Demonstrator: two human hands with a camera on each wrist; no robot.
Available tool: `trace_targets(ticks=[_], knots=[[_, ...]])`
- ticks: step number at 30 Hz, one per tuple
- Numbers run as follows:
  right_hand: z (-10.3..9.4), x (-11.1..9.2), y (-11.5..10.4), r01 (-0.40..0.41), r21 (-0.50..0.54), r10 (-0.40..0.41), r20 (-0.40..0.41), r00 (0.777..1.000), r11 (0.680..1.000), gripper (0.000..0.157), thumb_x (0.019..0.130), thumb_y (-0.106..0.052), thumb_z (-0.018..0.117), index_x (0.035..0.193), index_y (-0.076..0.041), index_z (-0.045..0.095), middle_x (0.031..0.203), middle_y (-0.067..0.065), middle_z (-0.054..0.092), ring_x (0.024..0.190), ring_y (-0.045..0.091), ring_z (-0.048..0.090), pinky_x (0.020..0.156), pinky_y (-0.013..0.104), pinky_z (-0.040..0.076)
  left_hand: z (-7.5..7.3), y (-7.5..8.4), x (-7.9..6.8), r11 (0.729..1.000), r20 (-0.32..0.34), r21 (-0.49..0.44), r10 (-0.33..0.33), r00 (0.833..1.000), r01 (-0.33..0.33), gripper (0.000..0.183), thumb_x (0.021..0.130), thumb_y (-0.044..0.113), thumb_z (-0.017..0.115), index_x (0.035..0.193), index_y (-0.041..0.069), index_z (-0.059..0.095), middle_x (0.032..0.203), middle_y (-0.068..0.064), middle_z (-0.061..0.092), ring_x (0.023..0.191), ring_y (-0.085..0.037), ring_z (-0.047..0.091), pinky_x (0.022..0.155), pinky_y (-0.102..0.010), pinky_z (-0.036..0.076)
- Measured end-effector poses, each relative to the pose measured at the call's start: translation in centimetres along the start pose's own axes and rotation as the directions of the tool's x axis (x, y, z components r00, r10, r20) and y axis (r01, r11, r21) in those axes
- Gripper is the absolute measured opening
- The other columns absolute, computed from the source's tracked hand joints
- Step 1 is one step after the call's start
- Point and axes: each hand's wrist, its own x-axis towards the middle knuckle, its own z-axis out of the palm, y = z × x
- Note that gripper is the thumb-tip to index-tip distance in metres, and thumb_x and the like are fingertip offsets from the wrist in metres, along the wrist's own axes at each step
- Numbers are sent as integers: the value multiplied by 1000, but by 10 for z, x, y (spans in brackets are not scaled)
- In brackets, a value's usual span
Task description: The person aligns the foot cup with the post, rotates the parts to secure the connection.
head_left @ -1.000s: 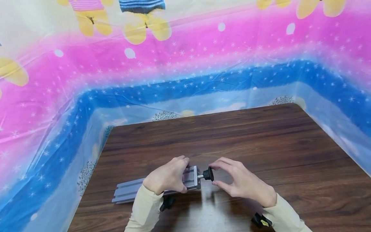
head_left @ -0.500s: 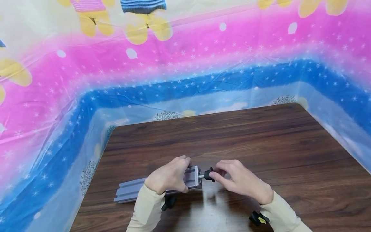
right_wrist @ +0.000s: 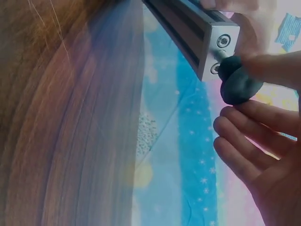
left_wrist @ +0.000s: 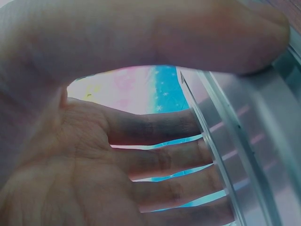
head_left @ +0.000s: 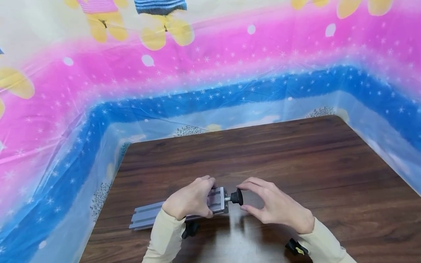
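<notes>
My left hand (head_left: 189,199) grips a silver aluminium profile (head_left: 146,215) near its right end, thumb on the near side and fingers on the far side. In the left wrist view the fingertips (left_wrist: 217,179) press along the grooved profile (left_wrist: 254,155). A metal plate (right_wrist: 211,54) with two socket screws caps that end. From the cap a short threaded rod (head_left: 227,199) sticks out, carrying a black round knob (head_left: 239,197). My right hand (head_left: 279,204) pinches the knob's rim between thumb and index finger; its other fingers are spread in the right wrist view.
Under the hands lies a dark wood-grain table (head_left: 279,153). A pink and blue patterned cloth (head_left: 210,84) hangs behind it and along both sides. Black wrist-camera mounts (head_left: 296,247) show below the cuffs.
Half a second ago the right fingers were turned and bunched over the knob; now thumb and index span its rim again, much as one second ago. The left hand and profile stay put.
</notes>
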Motion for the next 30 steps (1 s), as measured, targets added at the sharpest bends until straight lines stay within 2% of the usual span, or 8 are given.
trace_targets(ticks=[5,11,15,18,21,24,27,30], knots=[[1,2,2,37,12,-36,-15,999,999,32,89,-26,78,116,-11,70,110,-6,69,97,5,67,84,29,57,-1,1,0,1000,10,12,-17,1000,17,51,65,9,90,106,2,60,94,-5,55,82,-19,49,71,-33,47],[1,4,4,-25,61,23,31,999,998,11,98,-34,67,94,-24,70,85,-18,61,70,-3,55,65,17,48,0,2,0,1000,22,12,-22,1000,22,51,66,9,90,107,3,60,96,-5,55,82,-19,49,71,-32,46],[2,6,6,-40,39,38,43,998,998,28,101,-34,61,75,-30,55,69,-19,45,57,-5,41,56,11,36,1,3,1,1000,7,20,2,1000,-3,50,64,7,90,104,3,60,94,-5,55,80,-18,49,69,-31,46],[3,7,7,-47,31,45,45,998,998,34,103,-30,58,70,-29,50,66,-18,39,55,-6,35,54,11,33,1,2,1,1000,3,22,12,1000,-12,50,63,7,90,103,3,60,93,-5,55,79,-18,49,68,-30,46],[1,6,5,-88,27,86,46,995,996,26,103,-31,58,78,-26,60,71,-17,50,60,-4,46,59,15,44,1,2,1,1000,5,27,6,1000,-7,51,63,8,90,105,3,60,95,-5,55,80,-18,49,69,-31,46],[-3,3,2,-117,21,116,39,993,993,17,100,-35,62,99,-19,71,89,-12,66,79,1,63,73,26,55,1,2,0,999,8,34,-3,1000,2,53,63,9,90,107,3,60,97,-5,56,83,-19,50,71,-32,47],[-4,0,-1,-67,26,66,19,998,997,34,94,-36,71,119,-13,69,111,-5,70,103,8,68,88,32,57,2,2,0,999,9,42,-6,1000,6,54,63,10,89,108,3,60,98,-5,57,85,-19,50,73,-33,48],[-2,-2,-1,26,29,-26,0,1000,999,45,89,-30,78,126,-8,65,119,-1,67,108,12,67,91,33,56,3,2,-1,999,10,44,-7,1000,6,54,63,10,89,108,3,60,99,-5,58,85,-19,51,74,-34,48]])
